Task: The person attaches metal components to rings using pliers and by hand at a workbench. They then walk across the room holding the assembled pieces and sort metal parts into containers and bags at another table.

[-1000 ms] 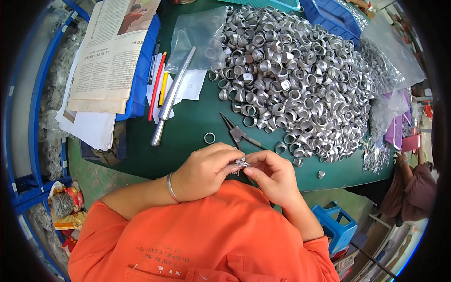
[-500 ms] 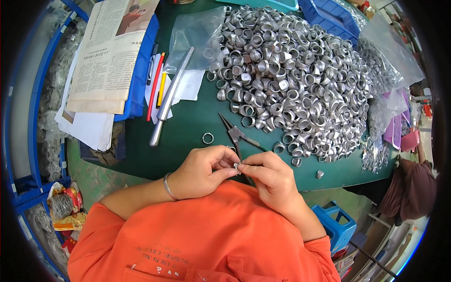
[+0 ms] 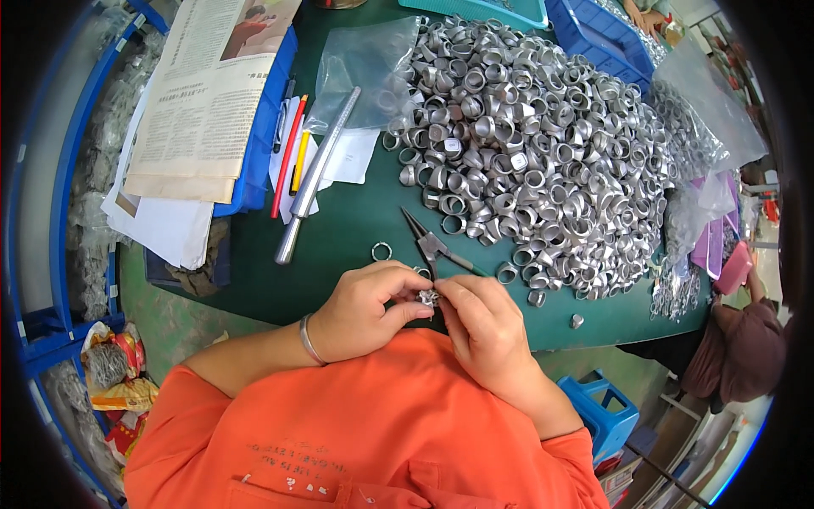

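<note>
Hands are nearly touching above the front of the orange garment [image 3: 339, 407], with a small silvery piece [image 3: 428, 298] sitting between their fingertips. The left hand [image 3: 360, 307] is pinching this piece between thumb and fingers, while the right hand [image 3: 487, 327] is bringing its fingertips against the upper edge; whether they are gripping it, one cannot tell. A metal bangle [image 3: 310, 339] is circling the left wrist. Just beyond the hands, dark-jawed pliers [image 3: 432, 246] are lying on the green tabletop [image 3: 356, 220], and a textured ring [image 3: 381, 252] is resting to their left. Farther left, a tapered metal rod [image 3: 315, 178] is lying at a slant beside a red pencil [image 3: 289, 157] and a yellow pen [image 3: 300, 161]. A newspaper [image 3: 191, 110] is covering much of a blue tray [image 3: 275, 119]. Ahead and to the right, a broad heap of grey metal rings [image 3: 543, 153] is spreading across the tabletop, with a blue basket [image 3: 598, 38] standing behind it. Below the tabletop's right side, a blue stool [image 3: 623, 422] is standing on the floor.
</note>
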Demonstrator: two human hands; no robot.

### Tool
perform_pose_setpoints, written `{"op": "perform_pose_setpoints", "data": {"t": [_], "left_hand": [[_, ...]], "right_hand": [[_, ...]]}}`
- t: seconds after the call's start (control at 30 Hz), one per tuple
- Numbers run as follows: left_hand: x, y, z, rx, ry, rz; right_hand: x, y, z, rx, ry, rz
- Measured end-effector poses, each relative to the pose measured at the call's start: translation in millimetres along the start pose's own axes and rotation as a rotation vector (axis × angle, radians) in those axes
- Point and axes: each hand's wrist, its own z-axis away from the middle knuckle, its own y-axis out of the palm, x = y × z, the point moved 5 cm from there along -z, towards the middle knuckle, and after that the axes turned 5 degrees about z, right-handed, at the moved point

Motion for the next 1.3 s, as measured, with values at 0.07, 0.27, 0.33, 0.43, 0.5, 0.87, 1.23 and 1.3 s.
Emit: {"op": "perform_pose_setpoints", "data": {"t": [0.07, 0.27, 0.33, 0.43, 0.5, 0.87, 1.23, 1.3], "left_hand": [[1.6, -1.5, 1.6, -0.001, -0.027, 0.010], [-0.1, 1.0, 1.7, 0.019, -0.020, 0.047], [7.9, 3.1, 1.8, 0.003, -0.103, 0.148], [12.5, 1.2, -0.2, -0.001, -0.054, 0.047], [13.8, -1.7, 0.6, -0.007, -0.060, 0.048], [-16.8, -7.4, -2.7, -0.097, 0.236, -0.121], [-18.5, -2.5, -1.4, -0.038, 0.379, -0.165], [-20.0, -2.1, -1.5, -0.025, 0.415, -0.185]], "right_hand": [[0.6, -1.2, -0.9, -0.017, -0.018, 0.053], [-0.2, 3.7, 5.8, -0.052, 0.117, -0.051], [0.9, 2.1, 6.1, -0.107, 0.099, -0.034], [4.8, 0.7, 9.5, -0.093, 0.057, -0.171], [20.2, -3.8, 3.5, -0.051, -0.076, -0.302], [-6.1, 6.7, 4.4, 0.027, 0.189, -0.327], [-2.8, 6.2, 4.4, 0.094, 0.220, -0.315], [-0.2, 4.6, 3.3, 0.092, 0.188, -0.286]]}}
